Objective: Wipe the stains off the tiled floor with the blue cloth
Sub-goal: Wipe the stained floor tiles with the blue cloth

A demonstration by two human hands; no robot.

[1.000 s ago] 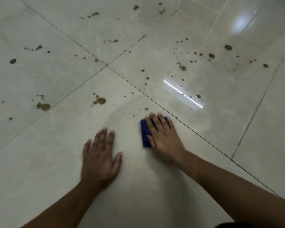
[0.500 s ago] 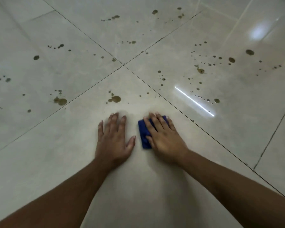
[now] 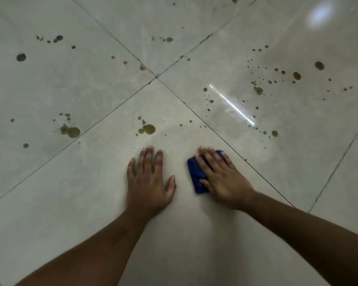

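A folded blue cloth (image 3: 195, 176) lies flat on the pale tiled floor (image 3: 91, 193), pressed down under my right hand (image 3: 221, 178), whose fingers cover most of it. My left hand (image 3: 148, 178) rests flat on the tile beside it, fingers spread, holding nothing. A brown stain (image 3: 147, 129) sits just beyond my left fingertips. Another brown blotch (image 3: 70, 131) lies on the tile to the left. Several small dark spots (image 3: 258, 90) scatter over the far right tile, and more dot the far left tile (image 3: 21, 57).
Dark grout lines cross at a tile corner (image 3: 156, 77) ahead of my hands. A bright streak of reflected light (image 3: 232, 105) lies on the right tile. The tile under my forearms shows no spots.
My left hand has slid forward and towards the right hand. The view has shifted closer to the stains. The right hand has kept pressing the cloth, and small spots near it are gone.
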